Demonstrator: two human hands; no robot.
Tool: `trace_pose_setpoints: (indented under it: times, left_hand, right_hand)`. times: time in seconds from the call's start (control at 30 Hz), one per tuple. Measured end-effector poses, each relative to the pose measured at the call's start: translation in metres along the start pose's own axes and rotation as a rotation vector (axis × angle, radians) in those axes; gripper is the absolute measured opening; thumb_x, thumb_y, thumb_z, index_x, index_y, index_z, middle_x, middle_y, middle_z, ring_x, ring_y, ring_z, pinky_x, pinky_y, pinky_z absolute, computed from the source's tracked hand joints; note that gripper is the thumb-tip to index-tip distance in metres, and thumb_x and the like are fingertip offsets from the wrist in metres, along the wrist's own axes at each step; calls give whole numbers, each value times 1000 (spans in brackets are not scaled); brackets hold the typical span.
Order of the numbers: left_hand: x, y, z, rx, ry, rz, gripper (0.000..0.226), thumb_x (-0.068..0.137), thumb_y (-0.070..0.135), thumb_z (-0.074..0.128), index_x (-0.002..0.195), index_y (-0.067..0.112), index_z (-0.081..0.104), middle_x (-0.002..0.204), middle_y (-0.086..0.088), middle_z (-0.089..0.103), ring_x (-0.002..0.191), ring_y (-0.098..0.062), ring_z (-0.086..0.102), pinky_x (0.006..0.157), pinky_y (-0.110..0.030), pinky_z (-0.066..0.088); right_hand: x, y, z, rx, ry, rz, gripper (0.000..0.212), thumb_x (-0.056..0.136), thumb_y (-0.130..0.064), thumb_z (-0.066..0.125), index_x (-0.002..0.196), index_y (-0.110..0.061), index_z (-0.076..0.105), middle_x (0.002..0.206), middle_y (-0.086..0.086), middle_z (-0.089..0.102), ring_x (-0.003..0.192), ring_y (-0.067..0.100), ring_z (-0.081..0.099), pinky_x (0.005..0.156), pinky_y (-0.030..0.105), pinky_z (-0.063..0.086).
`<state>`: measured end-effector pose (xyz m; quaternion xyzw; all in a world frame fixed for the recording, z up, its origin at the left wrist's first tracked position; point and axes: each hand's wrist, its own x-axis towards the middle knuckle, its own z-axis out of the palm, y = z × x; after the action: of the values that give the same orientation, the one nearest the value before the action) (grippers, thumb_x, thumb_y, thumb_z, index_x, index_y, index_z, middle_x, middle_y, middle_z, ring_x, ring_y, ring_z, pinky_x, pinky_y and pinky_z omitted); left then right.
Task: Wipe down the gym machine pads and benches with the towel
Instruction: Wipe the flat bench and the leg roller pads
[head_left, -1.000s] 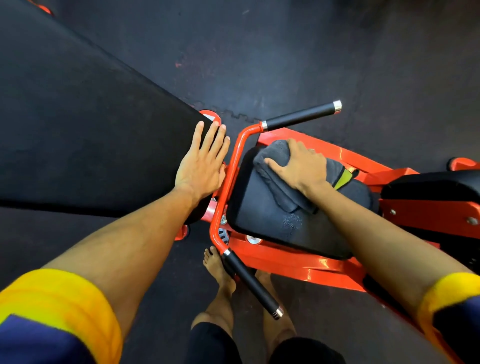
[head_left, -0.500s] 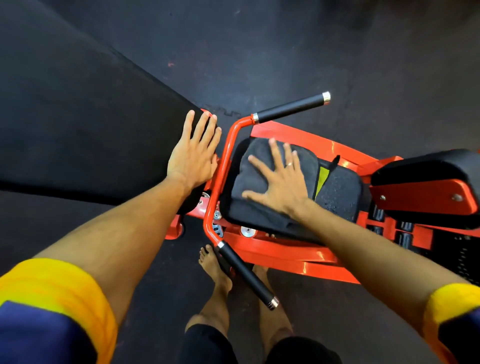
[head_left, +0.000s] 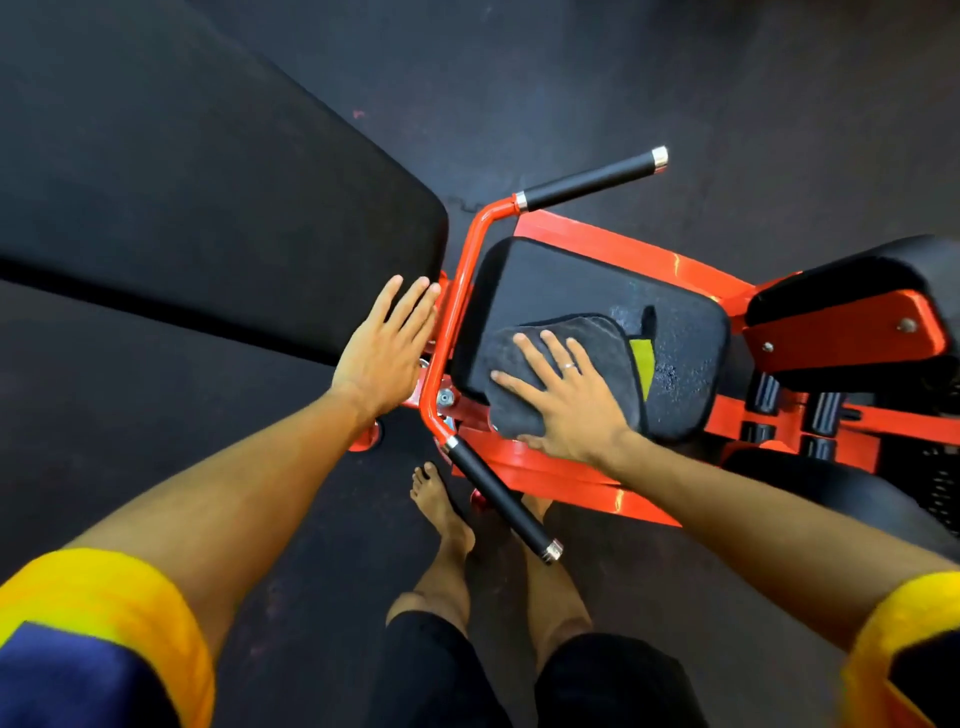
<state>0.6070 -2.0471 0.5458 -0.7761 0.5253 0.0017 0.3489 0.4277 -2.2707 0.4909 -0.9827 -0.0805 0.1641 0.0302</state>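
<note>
Black padded seat: right of orange tubular handlebar.
Grey folded towel: on the seat's near left part, overhanging its near edge; right hand flat on top.
Large black bench pad: left of handlebar; left hand at its near right corner.

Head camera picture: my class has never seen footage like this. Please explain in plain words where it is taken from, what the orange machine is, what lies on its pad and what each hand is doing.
The camera sits on the person's head and looks down, so you see their own arms and bare feet. The orange frame with two black handles is a gym machine; its black seat pad is in the middle. A grey towel lies on that pad, and the right hand presses it flat with spread fingers, as for wiping. The left hand is open beside the corner of a big black bench and holds nothing.
</note>
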Motion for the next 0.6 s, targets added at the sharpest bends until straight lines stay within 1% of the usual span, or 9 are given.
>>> trace_pose_setpoints:
  times: [0.07, 0.17, 0.27, 0.33, 0.4, 0.5, 0.6]
  left_hand:
    - [-7, 2, 2, 3, 4, 6, 68, 106, 38, 20, 160, -1, 5, 168, -23, -7, 156, -39, -9, 124, -59, -3]
    - [-6, 3, 4, 11, 14, 5, 68, 106, 39, 22, 160, 0, 6, 169, -23, -5, 156, -39, -8, 124, -60, -4]
    - [-4, 6, 5, 20, 35, 8, 70, 106, 43, 20, 160, 0, 7, 168, -23, -5, 156, -40, -7, 124, -60, -5]
    - [-5, 8, 8, 17, 42, 4, 70, 107, 43, 19, 160, 0, 7, 168, -24, -4, 156, -40, -6, 124, -60, -4]
    - [-4, 8, 10, 11, 46, 4, 70, 107, 43, 19, 160, 0, 9, 169, -23, -3, 156, -40, -5, 124, -60, -2]
    - [-4, 8, 12, -25, 59, 4, 69, 106, 42, 20, 160, 0, 12, 169, -23, 0, 156, -40, -3, 124, -60, 0]
    - [-4, 7, 9, -66, 56, -4, 70, 106, 44, 15, 160, 0, 12, 169, -22, 3, 157, -40, -1, 125, -60, 2]
  right_hand:
    - [-18, 10, 4, -39, -9, 2, 100, 77, -69, 69, 162, -39, 27, 172, 17, 9, 155, 48, 15, 123, 64, 14]
    - [0, -13, -2, -43, -4, 88, 96, 79, -63, 72, 161, -36, 30, 171, 18, 11, 154, 50, 15, 122, 65, 14]
    - [50, -60, -6, -51, -11, 83, 85, 91, -63, 61, 163, -33, 26, 172, 17, 9, 155, 50, 9, 123, 65, 9]
    - [72, -76, -10, -60, -39, 84, 83, 95, -64, 56, 164, -30, 24, 172, 14, 8, 156, 48, 5, 124, 65, 5]
    - [73, -70, -9, -68, -21, 42, 85, 94, -59, 60, 164, -30, 23, 173, 12, 6, 157, 45, 5, 125, 63, 7]
    - [30, -39, -1, -44, 43, -29, 95, 88, -45, 69, 165, -33, 16, 173, 12, 5, 157, 44, 11, 125, 61, 13]
    - [-22, -5, 10, -58, 76, -4, 101, 83, -42, 73, 165, -33, 16, 173, 12, 9, 156, 45, 16, 124, 60, 16]
